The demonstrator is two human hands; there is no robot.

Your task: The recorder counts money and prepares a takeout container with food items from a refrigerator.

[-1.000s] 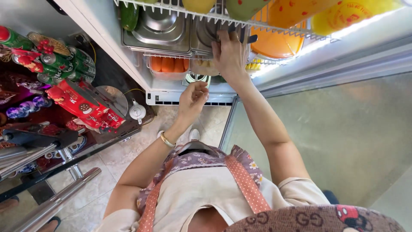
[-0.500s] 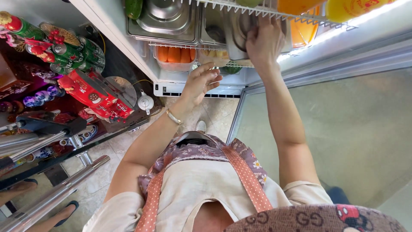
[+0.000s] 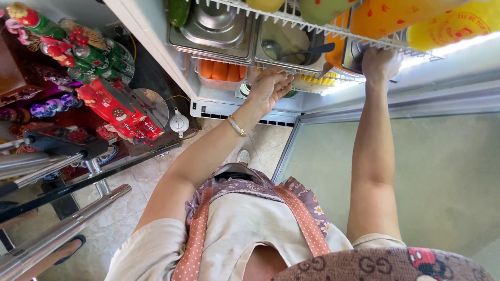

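Note:
I stand at an open fridge. My right hand (image 3: 380, 65) reaches up to the right end of the wire shelf (image 3: 312, 26) and grips a steel lid (image 3: 355, 52) held off to the side. The steel pan (image 3: 289, 44) it came from stands uncovered, with a pale filling and a ladle inside. My left hand (image 3: 270, 86), a gold bracelet on its wrist, sits just below the front rim of that pan with its fingers loosely curled and nothing in them.
A covered steel pan (image 3: 213, 28) sits left of the uncovered one, above a tub of carrots (image 3: 223, 70). Orange and yellow jars (image 3: 416, 18) lie on the wire shelf. The glass door (image 3: 427, 177) stands at right. Cans, red boxes (image 3: 114, 106), a white teapot (image 3: 178, 123) and steel rails (image 3: 62, 231) fill the left.
My right hand slid the steel lid off the pan and carried it right, baring the ladle inside. My left hand rose from waist height to the pan's front rim.

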